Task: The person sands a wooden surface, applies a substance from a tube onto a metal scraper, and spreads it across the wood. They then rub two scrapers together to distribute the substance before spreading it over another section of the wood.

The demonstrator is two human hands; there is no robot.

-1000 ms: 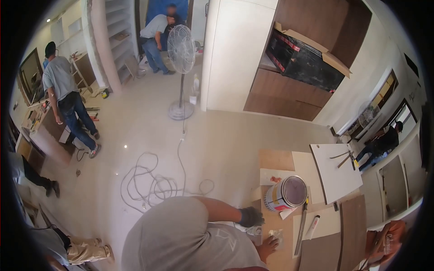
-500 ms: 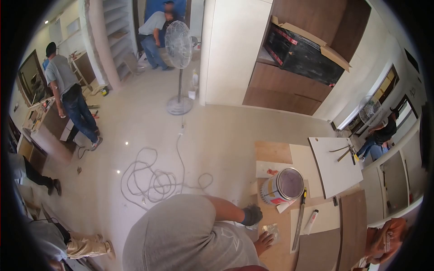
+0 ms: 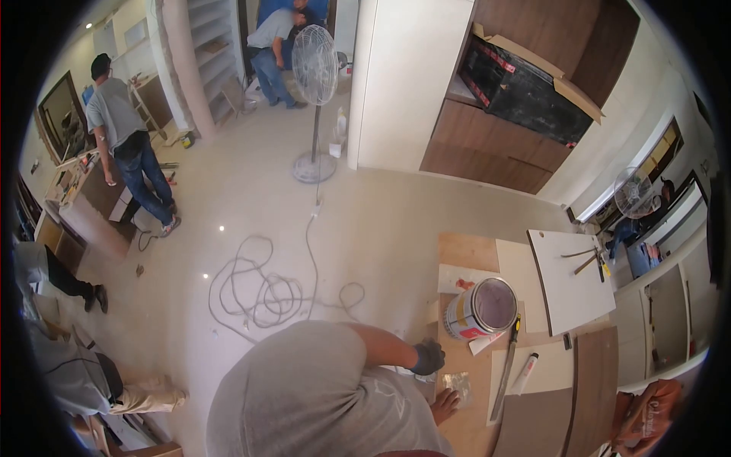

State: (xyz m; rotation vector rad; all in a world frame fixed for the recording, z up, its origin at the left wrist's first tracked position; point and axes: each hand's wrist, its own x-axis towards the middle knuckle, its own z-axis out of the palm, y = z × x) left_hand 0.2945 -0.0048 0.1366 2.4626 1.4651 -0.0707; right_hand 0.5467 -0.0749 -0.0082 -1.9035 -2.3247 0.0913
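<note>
At the lower centre, past my grey shirt, my left hand in a dark glove is closed at the left edge of the wooden work surface. What it holds, if anything, is hidden. My bare right hand lies with fingers spread, touching a small shiny flat piece. Above the hands stands an open paint can with greyish-purple contents. A long file-like tool with a yellow and black handle and a white tube lie to the right.
A coiled cable runs over the floor to a standing fan. A white board bears hand tools. Brown panels lie at right. Several people are around, one standing at left. A black-wrapped box sits in a cabinet.
The view has shifted slightly. My right hand remains by the shiny piece, and my left stays closed. The person at far right has bent lower, mostly behind the fan.
</note>
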